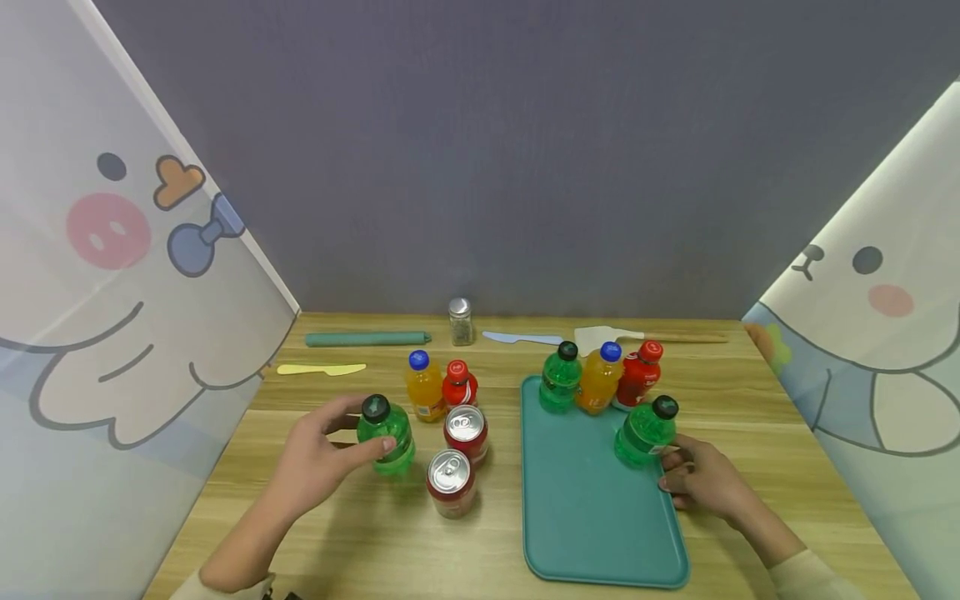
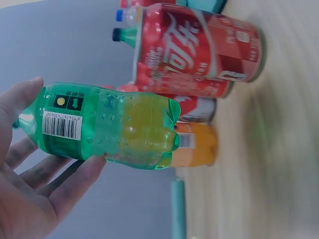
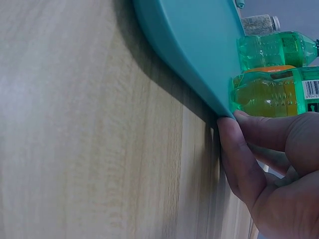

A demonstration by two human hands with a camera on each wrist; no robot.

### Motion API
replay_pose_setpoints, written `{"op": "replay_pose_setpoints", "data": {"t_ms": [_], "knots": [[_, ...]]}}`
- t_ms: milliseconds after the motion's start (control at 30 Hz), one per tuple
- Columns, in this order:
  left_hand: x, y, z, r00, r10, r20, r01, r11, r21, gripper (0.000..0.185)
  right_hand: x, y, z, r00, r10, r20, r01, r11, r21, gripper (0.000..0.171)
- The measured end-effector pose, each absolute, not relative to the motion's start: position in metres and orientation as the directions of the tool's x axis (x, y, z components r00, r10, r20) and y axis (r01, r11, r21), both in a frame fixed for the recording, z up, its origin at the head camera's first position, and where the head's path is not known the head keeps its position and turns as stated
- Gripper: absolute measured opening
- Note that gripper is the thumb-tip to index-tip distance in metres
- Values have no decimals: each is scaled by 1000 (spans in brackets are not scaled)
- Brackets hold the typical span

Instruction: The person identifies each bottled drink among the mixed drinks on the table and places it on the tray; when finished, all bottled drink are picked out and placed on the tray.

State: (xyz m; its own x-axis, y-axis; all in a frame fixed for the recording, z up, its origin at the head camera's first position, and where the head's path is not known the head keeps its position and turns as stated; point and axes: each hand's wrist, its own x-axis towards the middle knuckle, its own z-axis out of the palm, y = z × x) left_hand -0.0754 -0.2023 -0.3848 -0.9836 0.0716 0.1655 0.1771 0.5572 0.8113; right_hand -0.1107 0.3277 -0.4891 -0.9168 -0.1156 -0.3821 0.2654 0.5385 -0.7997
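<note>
My left hand (image 1: 326,454) grips a green soda bottle (image 1: 387,437) with a black cap, thumb on one side and fingers on the other. Seen from the left wrist, the bottle's ridged base (image 2: 167,132) shows fully, with space between it and the table. My right hand (image 1: 701,479) pinches the right rim of a teal tray (image 1: 592,533) between thumb and fingers. Close to that hand, another green bottle (image 1: 647,432) stands upright on the tray. Along the tray's far end are a third green bottle (image 1: 559,379), an orange drink bottle (image 1: 598,379) and a red bottle (image 1: 637,375).
Two red cola cans (image 1: 451,483), an orange drink bottle (image 1: 426,387) and a red-capped bottle (image 1: 459,385) stand between the left hand and tray. Behind lie a yellow knife (image 1: 321,369), a teal stick (image 1: 367,338), a shaker (image 1: 461,323), a pale blue knife (image 1: 522,338) and a white spatula (image 1: 600,337).
</note>
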Motion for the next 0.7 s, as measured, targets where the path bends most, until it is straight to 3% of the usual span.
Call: {"op": "replay_pose_setpoints", "data": {"t_ms": [700], "knots": [[-103,-140,-321,-953,262,155,271,499,823,51,-109,327,-486,-921,-115,-373,261,529,-807,75]]}}
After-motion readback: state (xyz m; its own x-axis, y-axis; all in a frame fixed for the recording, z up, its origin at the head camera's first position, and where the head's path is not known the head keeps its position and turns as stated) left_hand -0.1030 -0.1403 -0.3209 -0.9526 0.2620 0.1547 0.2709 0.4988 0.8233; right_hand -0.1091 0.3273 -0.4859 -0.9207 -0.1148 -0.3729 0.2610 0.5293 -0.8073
